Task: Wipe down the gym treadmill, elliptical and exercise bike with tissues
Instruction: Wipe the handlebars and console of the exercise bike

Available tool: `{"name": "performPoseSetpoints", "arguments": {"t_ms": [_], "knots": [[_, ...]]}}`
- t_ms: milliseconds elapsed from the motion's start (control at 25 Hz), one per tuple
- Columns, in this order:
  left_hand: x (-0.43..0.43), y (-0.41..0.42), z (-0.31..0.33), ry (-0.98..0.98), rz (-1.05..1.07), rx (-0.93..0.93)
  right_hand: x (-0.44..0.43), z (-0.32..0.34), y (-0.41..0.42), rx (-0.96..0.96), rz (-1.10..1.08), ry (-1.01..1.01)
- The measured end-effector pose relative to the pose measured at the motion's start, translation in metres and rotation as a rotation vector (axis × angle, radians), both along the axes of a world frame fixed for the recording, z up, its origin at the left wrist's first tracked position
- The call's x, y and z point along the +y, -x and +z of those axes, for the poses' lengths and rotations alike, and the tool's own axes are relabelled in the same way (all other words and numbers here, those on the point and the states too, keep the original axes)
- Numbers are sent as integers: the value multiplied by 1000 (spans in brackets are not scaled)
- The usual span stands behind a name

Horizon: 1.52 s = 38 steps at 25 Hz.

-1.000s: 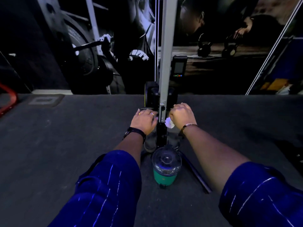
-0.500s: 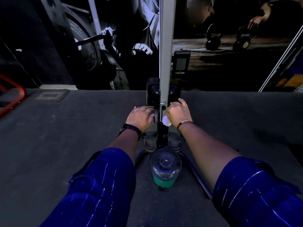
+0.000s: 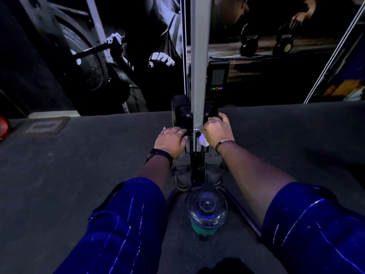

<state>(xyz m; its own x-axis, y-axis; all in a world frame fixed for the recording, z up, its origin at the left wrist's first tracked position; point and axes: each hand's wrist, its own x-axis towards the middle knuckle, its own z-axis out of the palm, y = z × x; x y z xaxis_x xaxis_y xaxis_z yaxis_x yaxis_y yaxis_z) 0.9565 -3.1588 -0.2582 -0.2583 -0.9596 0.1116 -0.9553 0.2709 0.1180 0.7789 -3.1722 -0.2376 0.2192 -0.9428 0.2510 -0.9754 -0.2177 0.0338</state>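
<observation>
Head view:
- Right hand (image 3: 216,129) just right of grey rail (image 3: 198,76), fingers curled, gripping tissue (image 3: 203,140); white wad pokes out beside rail's bolted bracket.
- Left hand (image 3: 170,140) just left of rail, fingers laid over black housing (image 3: 181,111); gripping or merely resting, cannot tell.
- Risk: thin tissue likely snags on bracket bolt, tears, leaves shreds.
- Risk: domed jar (image 3: 206,212) on floor below rail; forearm swing could topple it.
</observation>
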Motion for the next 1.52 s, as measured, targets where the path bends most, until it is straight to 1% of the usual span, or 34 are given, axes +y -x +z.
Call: {"name": "performPoseSetpoints", "arguments": {"t_ms": [120,360,600,960,1240,1520], "knots": [[-15,-6,-7,-14,-31,-7,-13,-3,-10,27,-39,-13],[-32,-16,-9,-1,-32,0,-27,-6,-16,68,-38,-10],[-43,-18,-6,4,-34,20,-40,-3,-17,70,-31,-6],[-51,-13,-7,7,-57,36,-40,0,-13,59,-30,-34],[-52,-7,-13,11,-62,53,-41,-7,-5,101,-34,-23],[-54,-4,-23,11,-58,75,-41,-12,0,119,-41,-75]]}}
